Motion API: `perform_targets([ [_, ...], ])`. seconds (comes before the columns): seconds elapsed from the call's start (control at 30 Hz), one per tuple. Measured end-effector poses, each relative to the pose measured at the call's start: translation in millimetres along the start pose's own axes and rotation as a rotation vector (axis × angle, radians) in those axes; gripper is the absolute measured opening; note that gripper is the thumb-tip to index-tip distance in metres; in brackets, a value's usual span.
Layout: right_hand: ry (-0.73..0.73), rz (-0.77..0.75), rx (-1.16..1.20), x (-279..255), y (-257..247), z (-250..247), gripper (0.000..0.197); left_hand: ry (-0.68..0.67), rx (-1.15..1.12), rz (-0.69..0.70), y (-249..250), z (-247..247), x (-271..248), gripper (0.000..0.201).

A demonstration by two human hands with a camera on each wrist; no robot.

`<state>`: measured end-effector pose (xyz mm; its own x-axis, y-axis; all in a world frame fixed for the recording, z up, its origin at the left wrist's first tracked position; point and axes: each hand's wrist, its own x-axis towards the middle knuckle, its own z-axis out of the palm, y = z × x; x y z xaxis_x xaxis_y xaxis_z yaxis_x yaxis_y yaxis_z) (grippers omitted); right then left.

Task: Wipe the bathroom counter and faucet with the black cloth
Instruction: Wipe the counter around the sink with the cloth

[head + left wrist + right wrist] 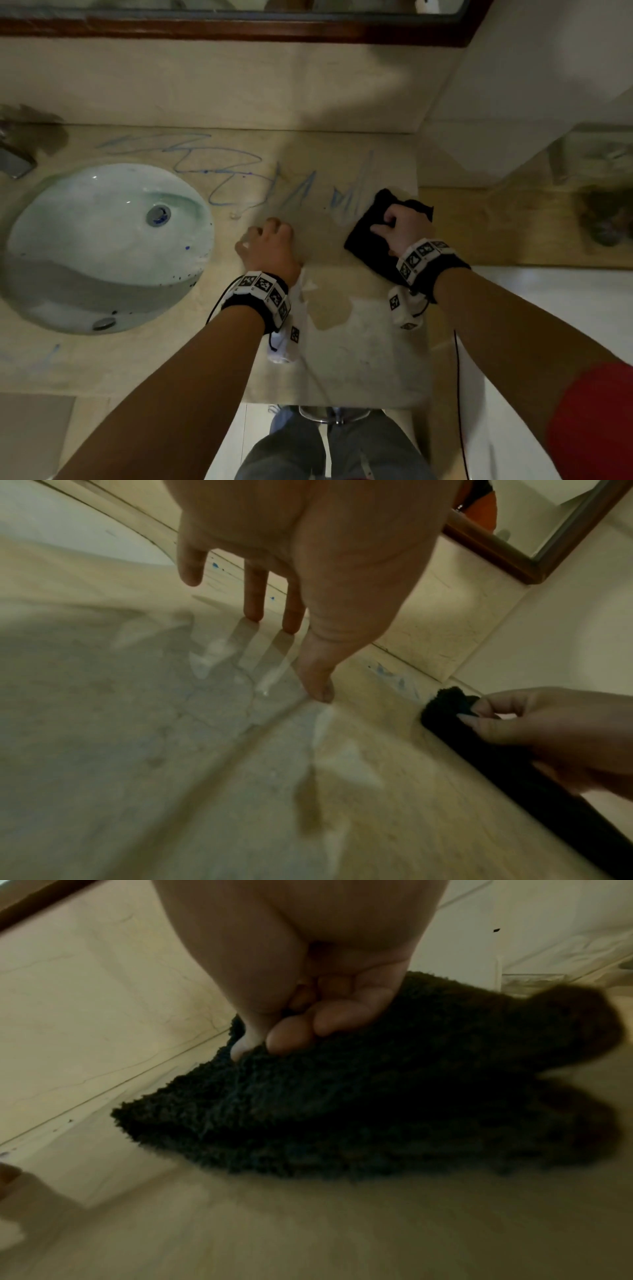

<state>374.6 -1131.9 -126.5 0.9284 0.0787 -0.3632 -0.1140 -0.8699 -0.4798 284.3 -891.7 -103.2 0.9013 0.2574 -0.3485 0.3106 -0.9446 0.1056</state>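
The black cloth (363, 240) lies bunched on the beige counter (342, 359), close to its right edge. My right hand (399, 224) sits on top of it, and in the right wrist view the curled fingers (291, 1039) pinch a fold of the fuzzy cloth (377, 1096). My left hand (265, 240) is left of the cloth and apart from it. Its straight fingertips (255, 612) and thumb touch the bare counter (137, 723), holding nothing. Blue scribbles (219, 168) run across the counter behind both hands. The faucet (15, 161) shows only partly at the far left edge.
A round white basin (102, 240) with blue specks is sunk into the counter on the left. A wood-framed mirror (239, 29) hangs on the back wall. Right of the counter lies a lower wooden surface (496, 233). The counter's front edge is near my legs.
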Motion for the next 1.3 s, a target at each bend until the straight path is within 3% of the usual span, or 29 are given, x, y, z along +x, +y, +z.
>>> perform_targets([
  [0.17, -0.015, -0.021, -0.028, 27.0, -12.7, -7.2, 0.026, 0.011, -0.02, 0.004, -0.6, 5.2, -1.3, 0.052],
  [0.37, -0.125, -0.156, -0.092, 60.2, -62.0, -6.3, 0.03, 0.01, -0.01, -0.008, -0.7, 3.8, -1.2, 0.055],
  [0.53, -0.097, -0.266, -0.114, 23.5, -43.0, 7.2, 0.027, 0.023, -0.018, -0.018, 0.4, 3.0, -1.9, 0.054],
  [0.67, -0.09, -0.252, -0.12, 11.1, -32.6, 14.1, 0.025, 0.019, -0.019, -0.019, 1.1, 2.8, -3.5, 0.054],
  [1.03, -0.154, -0.232, -0.1, 77.7, -87.3, 6.8, 0.029, 0.025, -0.003, -0.021, 3.6, 1.1, -5.7, 0.059],
  [1.3, -0.092, -0.254, -0.102, 17.4, -36.6, 16.7, 0.027, 0.017, -0.023, -0.03, 4.0, 0.5, -6.9, 0.058],
])
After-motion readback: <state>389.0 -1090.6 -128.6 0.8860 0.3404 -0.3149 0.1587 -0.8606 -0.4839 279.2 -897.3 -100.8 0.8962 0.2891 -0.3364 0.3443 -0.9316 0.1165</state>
